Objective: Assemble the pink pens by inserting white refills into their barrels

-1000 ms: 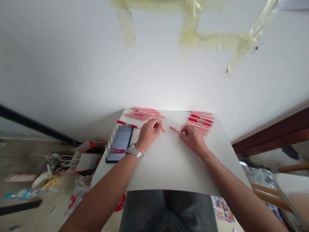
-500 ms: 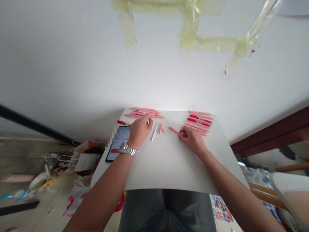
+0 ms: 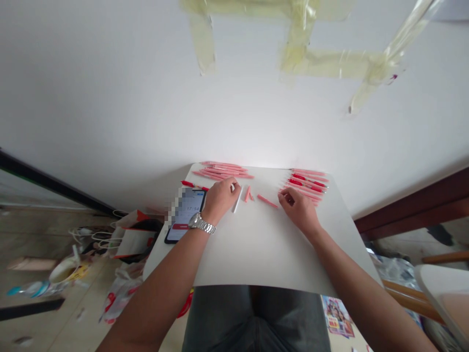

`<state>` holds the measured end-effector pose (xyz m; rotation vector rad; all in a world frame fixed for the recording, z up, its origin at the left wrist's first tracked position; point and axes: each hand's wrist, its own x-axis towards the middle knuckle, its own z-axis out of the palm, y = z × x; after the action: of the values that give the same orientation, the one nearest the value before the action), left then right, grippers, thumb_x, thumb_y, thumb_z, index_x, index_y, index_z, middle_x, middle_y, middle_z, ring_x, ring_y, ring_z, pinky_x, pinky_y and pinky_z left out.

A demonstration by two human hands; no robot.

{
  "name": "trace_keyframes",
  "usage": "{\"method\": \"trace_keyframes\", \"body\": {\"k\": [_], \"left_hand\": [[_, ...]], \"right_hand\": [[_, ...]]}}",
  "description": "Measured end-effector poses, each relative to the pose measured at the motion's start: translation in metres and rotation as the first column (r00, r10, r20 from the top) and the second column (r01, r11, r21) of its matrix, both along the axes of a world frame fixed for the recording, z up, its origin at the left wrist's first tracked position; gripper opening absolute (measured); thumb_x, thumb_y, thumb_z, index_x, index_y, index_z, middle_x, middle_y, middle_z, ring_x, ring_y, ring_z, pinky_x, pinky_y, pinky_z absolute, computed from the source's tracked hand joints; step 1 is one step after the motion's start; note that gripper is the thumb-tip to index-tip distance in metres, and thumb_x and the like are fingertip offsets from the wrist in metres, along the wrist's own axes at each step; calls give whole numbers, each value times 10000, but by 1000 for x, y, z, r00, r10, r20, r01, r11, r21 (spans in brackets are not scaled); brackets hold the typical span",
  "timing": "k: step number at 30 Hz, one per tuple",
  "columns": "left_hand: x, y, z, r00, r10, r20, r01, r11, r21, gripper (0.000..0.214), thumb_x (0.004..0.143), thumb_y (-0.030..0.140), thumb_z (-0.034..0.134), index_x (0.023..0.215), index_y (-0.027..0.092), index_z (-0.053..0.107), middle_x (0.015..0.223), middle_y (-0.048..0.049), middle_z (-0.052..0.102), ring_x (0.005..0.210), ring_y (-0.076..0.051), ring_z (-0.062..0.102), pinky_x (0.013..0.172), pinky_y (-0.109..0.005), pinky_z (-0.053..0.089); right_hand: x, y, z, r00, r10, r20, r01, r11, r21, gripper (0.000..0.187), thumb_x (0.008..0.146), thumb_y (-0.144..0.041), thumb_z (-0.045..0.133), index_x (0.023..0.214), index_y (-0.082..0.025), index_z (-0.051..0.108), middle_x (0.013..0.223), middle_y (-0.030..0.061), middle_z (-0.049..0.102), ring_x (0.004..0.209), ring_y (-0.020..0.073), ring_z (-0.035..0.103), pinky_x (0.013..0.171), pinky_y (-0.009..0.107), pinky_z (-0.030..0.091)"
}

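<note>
My left hand (image 3: 221, 199), wearing a silver watch, has thumb and forefinger closed at the upper end of a thin white pen refill (image 3: 237, 201); the exact contact is hard to see. Close by lie small pink pen parts (image 3: 248, 193). A pink pen barrel (image 3: 267, 201) rests on the table just left of my right hand (image 3: 299, 210). That hand is loosely curled, with a gap between its fingers and nothing seen in it. Beyond it is a row of pink and red pens (image 3: 306, 183). A pile of pink pens (image 3: 223, 170) lies beyond my left hand.
A phone (image 3: 185, 215) showing a timer lies on the white table (image 3: 256, 254) by my left forearm, with a red pen (image 3: 194, 185) above it. The white wall (image 3: 234, 107) meets the table's far edge. Bags (image 3: 134, 239) stand on the floor at left.
My right hand has let go of the pink barrel, which now lies on the table. My left hand has moved from beside the pen pile to the refill. The view has shifted slightly.
</note>
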<state>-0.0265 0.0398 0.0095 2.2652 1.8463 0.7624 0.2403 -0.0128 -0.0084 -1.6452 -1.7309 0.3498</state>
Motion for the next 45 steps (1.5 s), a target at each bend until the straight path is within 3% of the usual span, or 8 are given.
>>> {"method": "trace_keyframes", "body": {"k": [10,19,21,24,27,30,38,45], "left_hand": [[3,-4,0,996,-13,-84,9,999,-50,187,985,302,541,901,242,696,746,-45,728,716,-227,675,598,-304,312],[4,-5,-2,996,-33,-80,27,997,-75,208,1008,366,550,926,243,696,797,-52,753,748,-234,692,596,-307,307],[4,-6,-2,996,-37,-81,31,997,-74,213,1010,377,555,924,243,696,793,-53,749,750,-236,692,602,-306,318],[4,-7,-2,996,-37,-87,31,997,-71,227,1016,389,553,929,239,699,778,-53,739,743,-228,683,612,-302,333],[4,-7,-3,996,-29,-83,25,998,-52,236,1021,391,543,936,235,698,786,-52,736,742,-217,675,619,-297,337],[3,-5,-4,996,-24,-86,20,999,-46,229,1019,385,546,923,240,697,773,-47,731,730,-218,673,618,-299,332],[2,-4,-4,996,-23,-81,20,999,-39,217,1011,373,554,899,238,682,756,-43,724,723,-222,672,619,-303,312],[3,-5,-2,997,-21,-79,16,998,-63,266,1024,408,535,881,237,681,721,-41,704,690,-216,654,608,-306,300]], "right_hand": [[-4,-3,1,949,194,-248,-177,980,90,343,986,-530,569,874,-217,657,702,13,617,609,159,517,580,299,430],[-1,-9,7,926,303,-225,-264,946,189,317,1017,-485,564,868,-226,670,783,50,686,652,174,572,600,312,479],[-3,-10,7,885,440,-151,-423,896,135,272,1007,-479,601,973,-230,706,822,47,689,662,172,583,624,312,498],[-11,-12,6,756,654,-33,-654,756,8,305,936,-505,720,1103,-250,733,925,62,699,803,209,666,770,342,557],[-17,-12,3,664,747,18,-745,663,-73,269,918,-475,750,1087,-266,752,973,73,716,884,241,698,822,367,568],[-19,-12,1,620,784,30,-776,618,-130,173,960,-417,705,1022,-267,764,938,60,720,836,221,695,791,350,564],[-17,-14,2,638,768,57,-756,639,-140,206,1032,-376,595,993,-250,753,948,54,723,774,187,681,710,308,521],[-15,-11,-3,691,704,162,-697,709,-106,205,1047,-361,577,983,-238,728,895,55,699,771,199,657,700,296,470]]}}
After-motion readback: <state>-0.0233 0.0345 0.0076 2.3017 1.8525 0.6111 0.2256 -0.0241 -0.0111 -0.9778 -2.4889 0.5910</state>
